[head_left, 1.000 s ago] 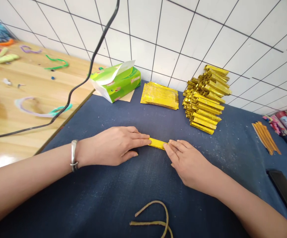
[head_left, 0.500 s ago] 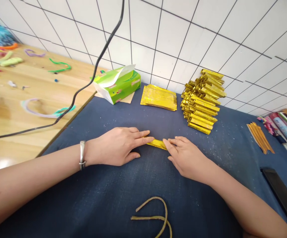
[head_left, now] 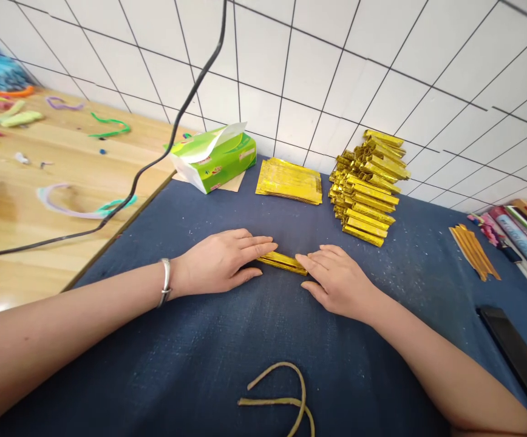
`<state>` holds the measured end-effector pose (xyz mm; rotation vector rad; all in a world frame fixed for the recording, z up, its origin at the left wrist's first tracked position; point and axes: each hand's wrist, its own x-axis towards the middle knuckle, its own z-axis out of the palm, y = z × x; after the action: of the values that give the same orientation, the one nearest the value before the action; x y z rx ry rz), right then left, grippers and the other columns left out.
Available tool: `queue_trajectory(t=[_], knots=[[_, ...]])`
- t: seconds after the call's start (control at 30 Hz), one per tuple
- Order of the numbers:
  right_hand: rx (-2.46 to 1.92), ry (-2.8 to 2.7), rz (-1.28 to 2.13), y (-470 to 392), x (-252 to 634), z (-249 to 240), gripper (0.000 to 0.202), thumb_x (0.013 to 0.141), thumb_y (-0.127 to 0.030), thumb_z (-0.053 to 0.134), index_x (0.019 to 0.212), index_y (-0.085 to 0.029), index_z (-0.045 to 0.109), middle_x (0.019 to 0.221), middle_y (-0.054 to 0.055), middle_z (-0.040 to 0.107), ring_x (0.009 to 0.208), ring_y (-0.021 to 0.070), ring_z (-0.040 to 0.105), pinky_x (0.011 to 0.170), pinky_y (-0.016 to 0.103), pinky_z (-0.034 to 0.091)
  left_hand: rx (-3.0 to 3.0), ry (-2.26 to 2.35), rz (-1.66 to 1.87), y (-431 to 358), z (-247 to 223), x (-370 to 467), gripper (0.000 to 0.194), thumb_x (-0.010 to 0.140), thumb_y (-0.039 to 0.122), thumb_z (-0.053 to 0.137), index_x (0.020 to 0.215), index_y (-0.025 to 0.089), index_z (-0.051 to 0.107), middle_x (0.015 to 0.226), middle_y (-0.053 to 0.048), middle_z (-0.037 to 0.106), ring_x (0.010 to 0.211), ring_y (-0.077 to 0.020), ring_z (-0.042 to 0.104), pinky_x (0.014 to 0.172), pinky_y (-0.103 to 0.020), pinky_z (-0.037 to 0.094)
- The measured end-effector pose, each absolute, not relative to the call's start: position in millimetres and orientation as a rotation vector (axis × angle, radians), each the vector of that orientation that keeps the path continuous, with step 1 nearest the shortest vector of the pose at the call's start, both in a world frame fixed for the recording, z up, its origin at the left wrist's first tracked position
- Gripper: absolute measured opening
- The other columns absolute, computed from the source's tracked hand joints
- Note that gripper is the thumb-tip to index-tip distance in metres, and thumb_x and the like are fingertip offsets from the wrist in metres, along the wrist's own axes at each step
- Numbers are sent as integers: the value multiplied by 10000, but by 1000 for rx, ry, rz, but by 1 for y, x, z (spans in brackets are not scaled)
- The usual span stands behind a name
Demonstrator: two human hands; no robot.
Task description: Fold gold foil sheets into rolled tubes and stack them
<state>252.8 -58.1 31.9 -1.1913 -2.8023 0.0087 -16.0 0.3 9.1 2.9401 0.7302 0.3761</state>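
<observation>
A narrow strip of folded gold paper (head_left: 282, 261) lies on the dark blue table cover between my hands. My left hand (head_left: 220, 262) is at its left end, index and middle fingers along the back edge and the thumb in front. At the right end, my right hand (head_left: 336, 279) has its fingertips on the paper and its thumb on the near side. The fingers partly hide both ends. Behind lies a stack of flat gold paper sheets (head_left: 289, 182), with a tall pile of folded gold paper strips (head_left: 368, 191) to its right.
A green tissue pack (head_left: 220, 159) stands at the back left. A bent cord (head_left: 302, 382) lies near me. At right are brown strips (head_left: 474, 252), books (head_left: 525, 243) and a long black object (head_left: 513, 358). A black cable (head_left: 176, 124) hangs across the left side.
The gold strip shows more of its length and looks more folded. My left fingers have shifted slightly back, and my right thumb has spread from the fingers.
</observation>
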Motion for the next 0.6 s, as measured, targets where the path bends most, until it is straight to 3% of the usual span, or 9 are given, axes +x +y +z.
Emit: queue_trajectory(t=[0.33, 0.6], knots=[[-1183, -2720, 92, -49, 256, 20, 474, 878, -363, 471, 1289, -130, 441, 1012, 119, 599, 952, 238, 520, 872, 422, 417, 2749, 802, 482, 11, 0, -21, 405, 914, 321, 410, 1300, 202, 435, 1249, -51, 554, 1075, -165, 532, 954, -312, 430], [-1087, -2551, -16, -48, 258, 12, 405, 863, -295, 504, 1243, -165, 448, 1067, 103, 609, 993, 231, 538, 905, 428, 416, 2698, 827, 554, 12, -2, -21, 323, 918, 264, 402, 1213, 192, 511, 1120, -44, 612, 984, -137, 567, 884, -262, 452]])
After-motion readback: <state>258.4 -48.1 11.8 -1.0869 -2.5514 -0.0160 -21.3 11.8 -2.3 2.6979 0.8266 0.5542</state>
